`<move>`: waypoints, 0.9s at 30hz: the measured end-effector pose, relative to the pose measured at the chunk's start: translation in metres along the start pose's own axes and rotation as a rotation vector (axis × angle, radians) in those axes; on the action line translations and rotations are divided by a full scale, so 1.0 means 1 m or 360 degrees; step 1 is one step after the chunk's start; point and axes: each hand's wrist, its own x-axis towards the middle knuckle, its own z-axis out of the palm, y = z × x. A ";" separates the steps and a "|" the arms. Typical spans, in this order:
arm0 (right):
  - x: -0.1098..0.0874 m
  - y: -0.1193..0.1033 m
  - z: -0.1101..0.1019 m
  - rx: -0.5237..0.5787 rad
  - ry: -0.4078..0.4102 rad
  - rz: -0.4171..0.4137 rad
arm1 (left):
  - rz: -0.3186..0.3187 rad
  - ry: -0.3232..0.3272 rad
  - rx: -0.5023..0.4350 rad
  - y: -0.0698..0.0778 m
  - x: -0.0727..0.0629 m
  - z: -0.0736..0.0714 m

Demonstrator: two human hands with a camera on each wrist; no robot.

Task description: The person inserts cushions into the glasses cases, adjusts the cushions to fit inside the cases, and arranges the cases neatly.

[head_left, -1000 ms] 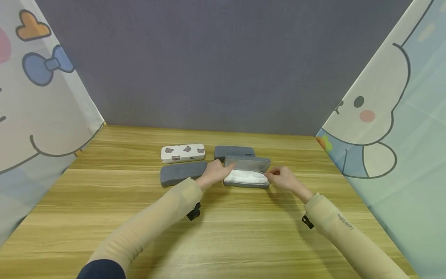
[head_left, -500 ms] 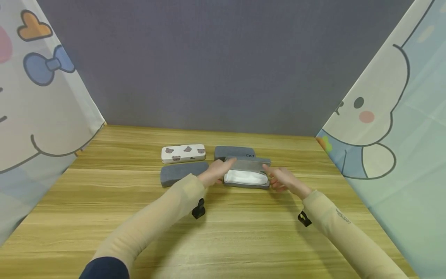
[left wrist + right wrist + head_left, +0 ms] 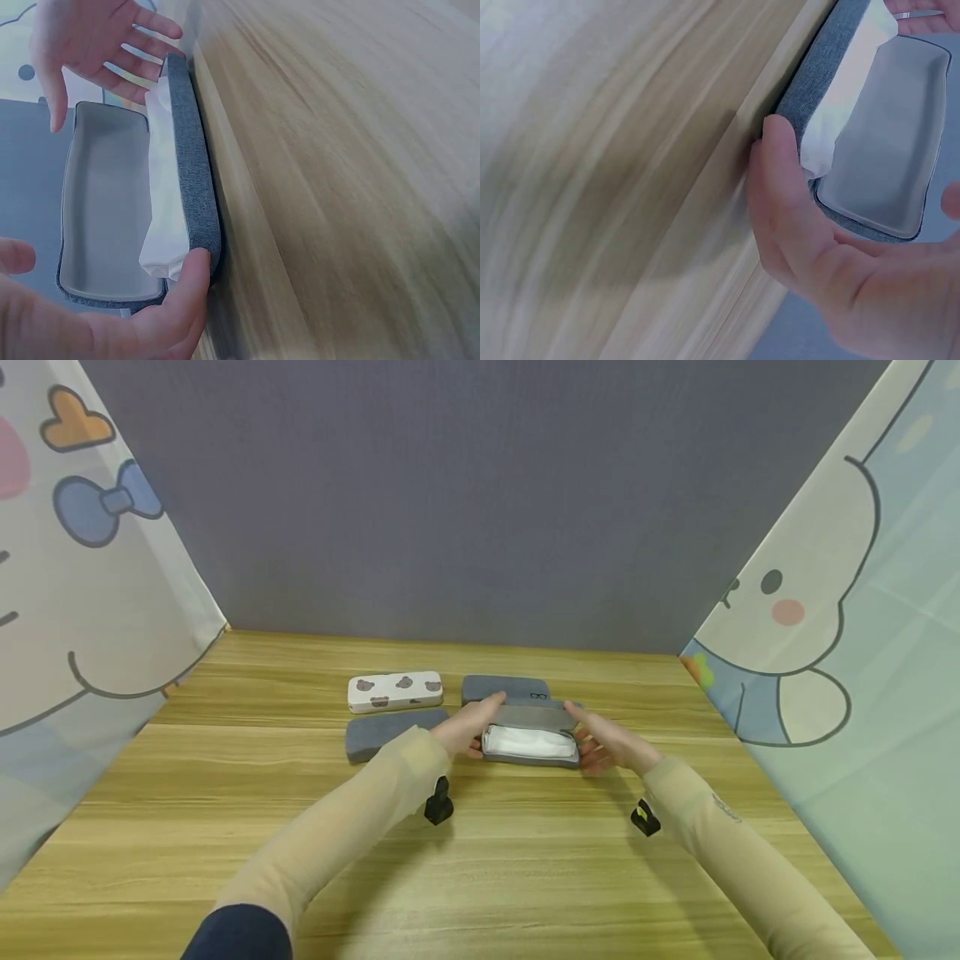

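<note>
A grey fabric glasses case [image 3: 531, 760] stands with its lid [image 3: 534, 717] raised and tilted back. Folded white cloth [image 3: 528, 742] fills its base; whether anything lies beneath is hidden. At the case's left end is my left hand [image 3: 468, 727]; in the left wrist view a fingertip [image 3: 196, 262] touches the base corner, while the thumb stays apart from the lid. My right hand [image 3: 606, 742] is at the opposite end. The right wrist view shows its fingers [image 3: 780, 150] extended along that end of the base, with the thumb [image 3: 951, 201] clear of the lid.
Directly behind the open case lies a closed grey case [image 3: 504, 687] with a small glasses mark. A white case with bear prints [image 3: 395, 690] and another grey case [image 3: 390, 732] sit to the left. A grey panel [image 3: 465, 510] rises behind the wooden table [image 3: 480, 877].
My right hand's fingers were bunched at the cloth's right end; they have spread and moved to the case's end. The left hand has shifted slightly along its end, and the lid leans a little differently.
</note>
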 end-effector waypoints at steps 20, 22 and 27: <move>0.010 -0.010 -0.001 0.0136 -0.0031 0.0083 | -0.0116 0.0030 -0.0063 0.007 0.007 0.002; 0.010 -0.010 -0.002 0.0162 -0.0038 0.0096 | -0.0120 0.0028 -0.0062 0.008 0.007 0.002; 0.008 -0.010 -0.003 0.0173 -0.0062 0.0094 | -0.0117 0.0004 -0.0078 0.008 0.007 0.002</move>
